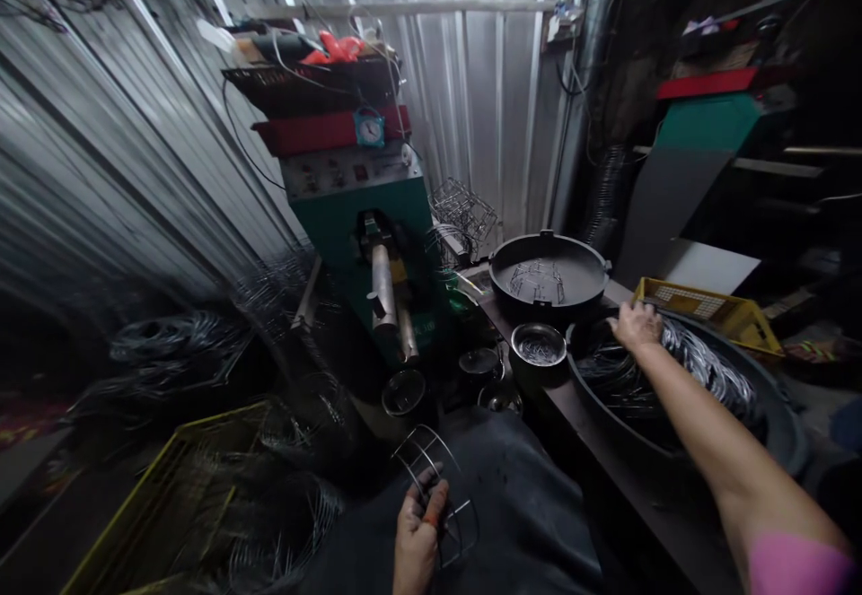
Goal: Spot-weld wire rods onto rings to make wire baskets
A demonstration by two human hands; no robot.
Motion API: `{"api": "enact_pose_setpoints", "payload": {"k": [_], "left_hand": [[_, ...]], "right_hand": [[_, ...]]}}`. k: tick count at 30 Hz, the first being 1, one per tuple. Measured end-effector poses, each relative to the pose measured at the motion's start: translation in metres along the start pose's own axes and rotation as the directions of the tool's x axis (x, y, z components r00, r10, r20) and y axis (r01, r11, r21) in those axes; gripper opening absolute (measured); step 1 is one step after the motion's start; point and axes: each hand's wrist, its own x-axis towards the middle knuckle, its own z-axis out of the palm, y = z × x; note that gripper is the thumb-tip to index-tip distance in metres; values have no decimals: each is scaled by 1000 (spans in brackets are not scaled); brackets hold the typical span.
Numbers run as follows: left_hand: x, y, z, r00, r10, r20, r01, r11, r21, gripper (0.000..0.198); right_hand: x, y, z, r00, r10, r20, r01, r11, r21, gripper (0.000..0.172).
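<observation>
My left hand (418,532), low in the middle, is closed on a round wire frame (424,451) of thin metal rings joined by cross wires. My right hand (638,326) reaches out to the far side of a large dark tub (785,433) and rests over the metal wire pieces (707,371) heaped in it. Its fingers are curled downward, and what they grip is hidden beneath them. Left of the tub stands a small metal bowl (539,344) with short bits of metal. Dark sheeting (518,496) covers my lap below the frame.
A green machine (350,218) with protruding metal arms (383,290) stands ahead. Behind the bowl, a round black pan (549,267) holds a wire piece. Yellow crates stand at lower left (152,487) and right (714,308). Wire coils (168,344) lie at left.
</observation>
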Motion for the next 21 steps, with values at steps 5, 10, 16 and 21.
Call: {"api": "enact_pose_setpoints", "payload": {"k": [5,10,16,21], "left_hand": [[2,1,0,998,-46,-30,46,999,-11,55],[-1,1,1,997,-54,51,55,998,-19,49],[-5,3,-6,999,-34,11,34,999,-22,54],[-7,4,-11,1000,-2,6,3,998,-61,51]], "right_hand": [[-35,17,-1,952,111,286,-134,989,65,52],[-73,15,15,972,131,196,-164,973,161,54],[-67,26,10,913,383,144,-403,784,472,40],[-62,55,-36,883,469,-15,-392,756,525,40]]}}
